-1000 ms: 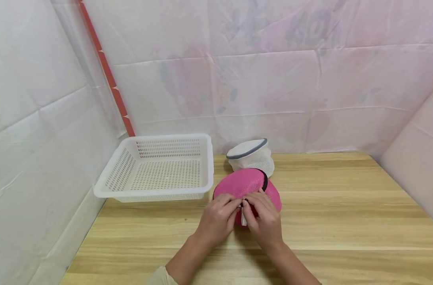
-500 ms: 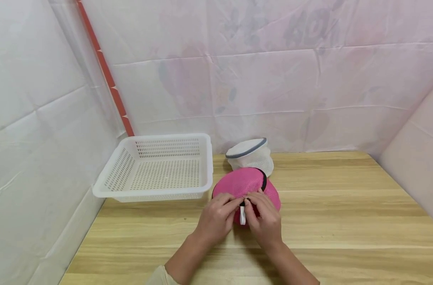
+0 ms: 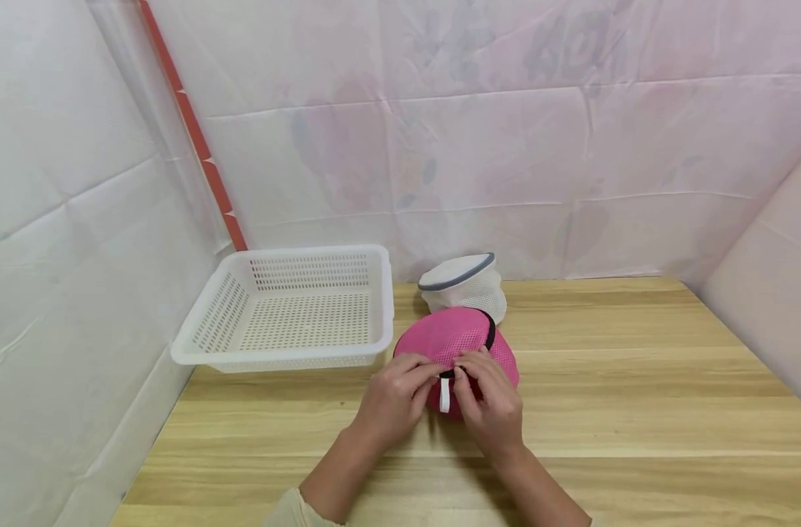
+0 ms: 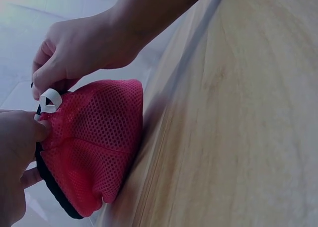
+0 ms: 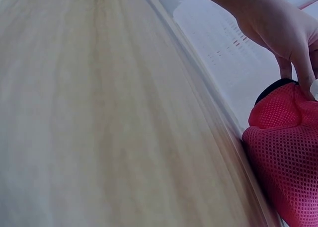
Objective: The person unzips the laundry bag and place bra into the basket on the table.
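Note:
A pink mesh laundry bag (image 3: 443,335) with black zipper trim stands on the wooden table in the head view. My left hand (image 3: 395,395) pinches its near rim, just left of a white fabric loop (image 3: 444,395). Close by on the right, my right hand (image 3: 491,401) pinches the same black edge with thumb and fingertips. The left wrist view shows the mesh side of the bag (image 4: 99,132) and the white loop (image 4: 50,101) between both hands. What the fingertips hold at the zipper is too small to make out.
A white perforated plastic basket (image 3: 288,359) stands to the left of the bag. Behind the bag is a white mesh laundry bag (image 3: 476,293) with grey trim, near the back wall. Sheeted walls enclose the wooden table (image 3: 638,410) at the back and sides.
Both hands stay at the pink bag's rim. The left fingers have shifted slightly left, and the white loop, partly covered a second ago, now hangs in plain view a little further left.

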The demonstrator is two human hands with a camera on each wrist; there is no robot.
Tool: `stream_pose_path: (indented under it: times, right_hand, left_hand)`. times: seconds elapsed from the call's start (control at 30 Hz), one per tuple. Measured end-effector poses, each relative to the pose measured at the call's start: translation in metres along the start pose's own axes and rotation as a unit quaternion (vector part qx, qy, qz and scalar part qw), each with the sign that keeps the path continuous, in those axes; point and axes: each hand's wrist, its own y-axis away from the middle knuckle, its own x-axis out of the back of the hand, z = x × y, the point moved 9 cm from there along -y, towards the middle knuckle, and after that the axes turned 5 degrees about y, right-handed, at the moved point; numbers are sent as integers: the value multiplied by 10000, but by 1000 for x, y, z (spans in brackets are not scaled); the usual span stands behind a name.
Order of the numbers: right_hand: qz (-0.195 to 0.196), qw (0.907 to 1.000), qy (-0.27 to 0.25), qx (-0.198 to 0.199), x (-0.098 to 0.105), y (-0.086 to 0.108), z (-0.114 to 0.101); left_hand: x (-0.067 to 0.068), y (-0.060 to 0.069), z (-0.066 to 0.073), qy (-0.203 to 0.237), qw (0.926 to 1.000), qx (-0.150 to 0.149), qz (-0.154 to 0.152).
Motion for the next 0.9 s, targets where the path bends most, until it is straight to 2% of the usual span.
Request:
stream_pose_path:
  times: [0.2, 0.4, 0.73, 0.9]
  right_hand:
    - [73, 10000, -14, -49, 2, 0, 1]
    - [198, 9998, -21, -80, 5, -1, 2]
    - [315, 9995, -90, -51, 6, 0, 2]
    - [323, 9993, -164, 8, 5, 1, -1]
  left_hand:
    - [1, -2, -2, 18, 10000, 83, 15]
    - [2, -3, -1, -55, 10000, -11, 73]
    - [2, -5, 0, -199, 9998, 50, -20]
    - [-3, -6, 4, -357, 9993, 28, -125]
